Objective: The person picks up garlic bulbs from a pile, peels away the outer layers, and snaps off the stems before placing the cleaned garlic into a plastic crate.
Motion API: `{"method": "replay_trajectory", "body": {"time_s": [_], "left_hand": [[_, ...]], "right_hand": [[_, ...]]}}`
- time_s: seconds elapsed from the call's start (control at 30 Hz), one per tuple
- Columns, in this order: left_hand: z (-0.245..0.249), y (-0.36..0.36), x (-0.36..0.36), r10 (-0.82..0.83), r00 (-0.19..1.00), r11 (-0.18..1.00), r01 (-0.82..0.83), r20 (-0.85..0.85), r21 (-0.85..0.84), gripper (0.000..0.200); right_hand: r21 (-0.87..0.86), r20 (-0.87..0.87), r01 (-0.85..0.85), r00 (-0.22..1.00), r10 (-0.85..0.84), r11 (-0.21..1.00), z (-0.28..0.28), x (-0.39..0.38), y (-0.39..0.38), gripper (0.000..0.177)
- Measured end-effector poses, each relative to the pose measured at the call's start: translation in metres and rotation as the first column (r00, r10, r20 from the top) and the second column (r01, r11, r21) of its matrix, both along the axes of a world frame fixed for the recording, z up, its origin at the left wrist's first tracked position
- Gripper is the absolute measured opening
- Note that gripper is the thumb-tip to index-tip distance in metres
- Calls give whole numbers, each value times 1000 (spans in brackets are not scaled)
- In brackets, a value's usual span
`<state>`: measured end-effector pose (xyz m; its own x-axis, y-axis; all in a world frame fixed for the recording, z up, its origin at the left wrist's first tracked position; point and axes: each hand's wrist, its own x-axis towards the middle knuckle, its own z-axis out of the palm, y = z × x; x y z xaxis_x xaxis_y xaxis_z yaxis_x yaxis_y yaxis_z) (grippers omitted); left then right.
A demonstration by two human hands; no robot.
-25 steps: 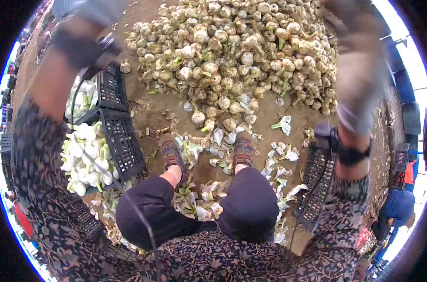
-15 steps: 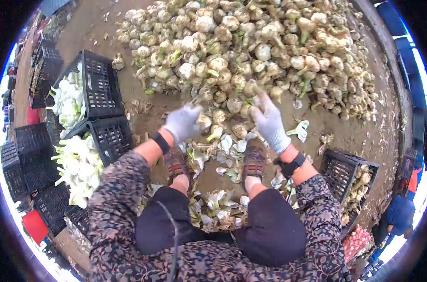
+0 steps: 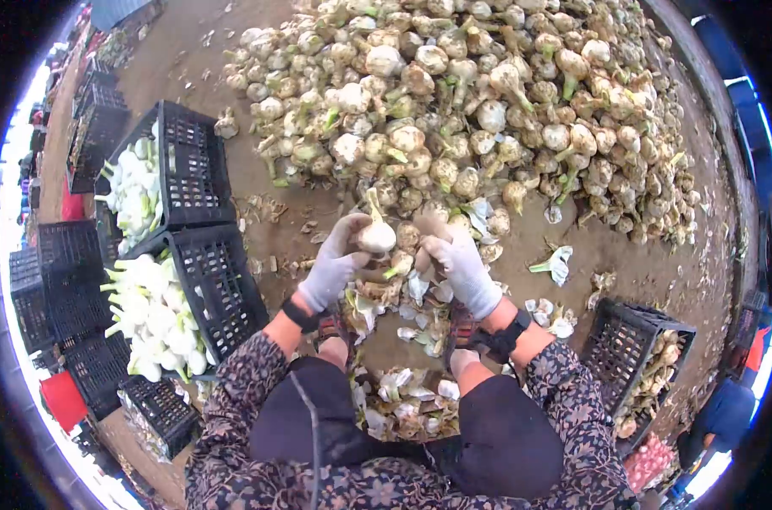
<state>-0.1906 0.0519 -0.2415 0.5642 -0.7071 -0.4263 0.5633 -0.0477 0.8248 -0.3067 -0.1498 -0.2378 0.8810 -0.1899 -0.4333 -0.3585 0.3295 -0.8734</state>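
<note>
Head view: the left hand (image 3: 330, 270) grips a bulb (image 3: 376, 237), seemingly at a handling step; the right hand (image 3: 470, 274) curls, hold unclear; the next move calls for steady fingers

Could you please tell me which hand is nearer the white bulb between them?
Left: the left hand has the bulb at its fingers; the right hand is further right.

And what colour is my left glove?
Your left glove is pale greyish white, clearest in the head view.
</note>
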Motion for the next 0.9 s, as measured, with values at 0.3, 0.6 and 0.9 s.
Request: {"method": "replay_trajectory", "body": {"time_s": [0.3,0.6,0.9], "left_hand": [[18,-31,-16,-106,914,991,66,391,116,78],[51,-26,-18,-376,501,908,32,779,417,64],[48,0,4,-137,537,941,-192,833,278,63]], "right_hand": [[-395,211,-13,972,105,919,15,3,15,38],[-569,-19,-387,888,459,725,33,13,-15,36],[-670,-56,-304,930,363,677,36,13,-36,34]]}}
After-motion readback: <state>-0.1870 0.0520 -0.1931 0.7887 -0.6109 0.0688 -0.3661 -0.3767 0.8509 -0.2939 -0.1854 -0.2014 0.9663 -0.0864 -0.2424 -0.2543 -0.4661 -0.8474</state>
